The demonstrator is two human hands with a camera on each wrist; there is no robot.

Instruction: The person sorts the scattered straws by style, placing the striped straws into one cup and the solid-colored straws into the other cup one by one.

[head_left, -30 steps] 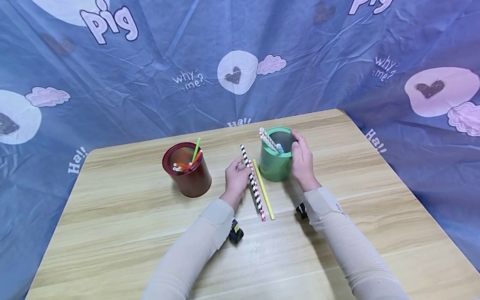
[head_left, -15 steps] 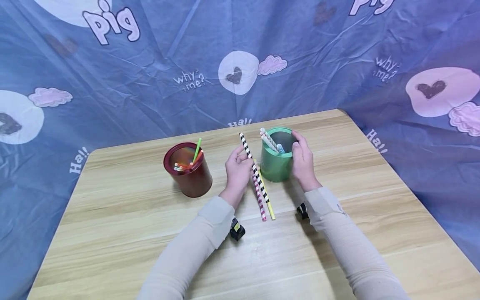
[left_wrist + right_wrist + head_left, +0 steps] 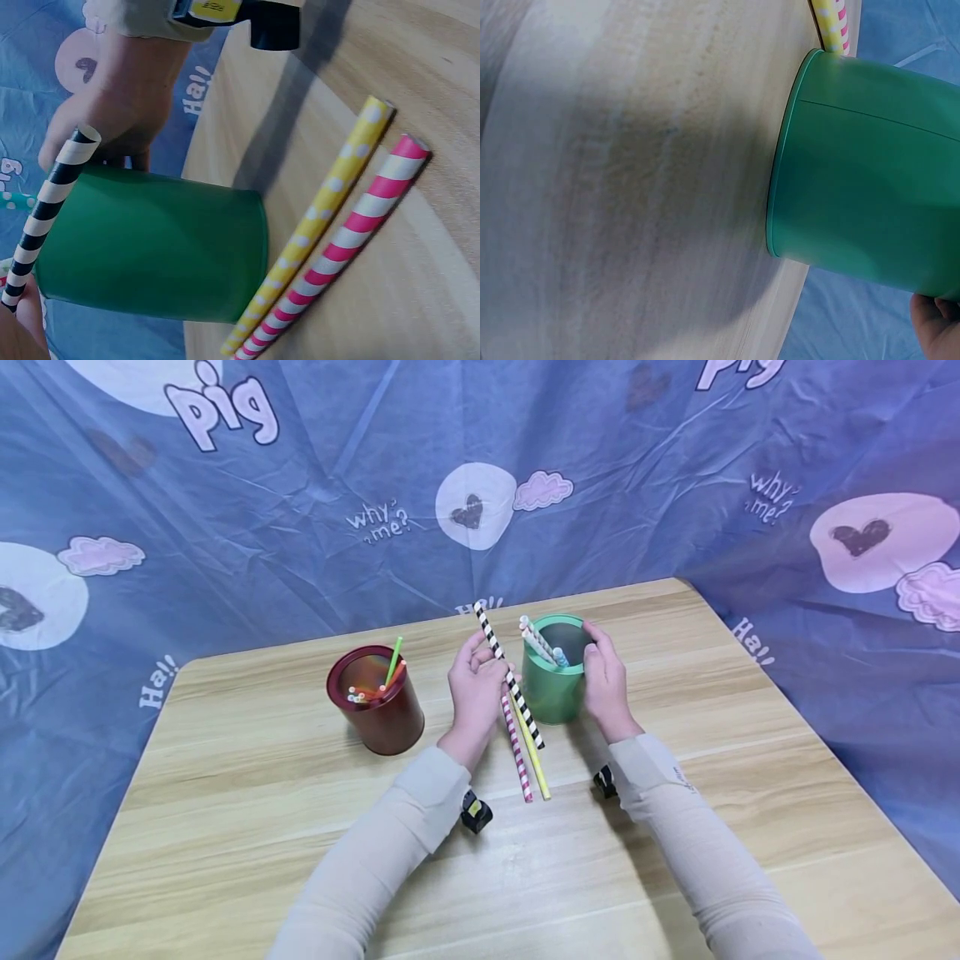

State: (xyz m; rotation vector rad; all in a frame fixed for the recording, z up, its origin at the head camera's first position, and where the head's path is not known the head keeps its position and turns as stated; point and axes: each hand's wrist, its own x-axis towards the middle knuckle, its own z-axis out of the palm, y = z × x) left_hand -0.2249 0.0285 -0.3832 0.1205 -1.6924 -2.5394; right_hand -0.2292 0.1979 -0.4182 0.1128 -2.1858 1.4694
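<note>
Your left hand (image 3: 474, 689) pinches the black straw (image 3: 508, 675) aloft; your right hand (image 3: 604, 681) seemingly wraps the green cup (image 3: 553, 692). Next, tip that straw in.

We can't see the green cup's (image 3: 553, 687) base on the right side in the head view; the right hand (image 3: 606, 689) covers it. The right wrist view cuts that hand (image 3: 939, 330) to a sliver at the corner, so grip is unreadable there. The left wrist view crops the black-and-white straw (image 3: 45, 214) at the bottom left edge. Straws inside the red cup (image 3: 375, 700) are too small to count.
</note>
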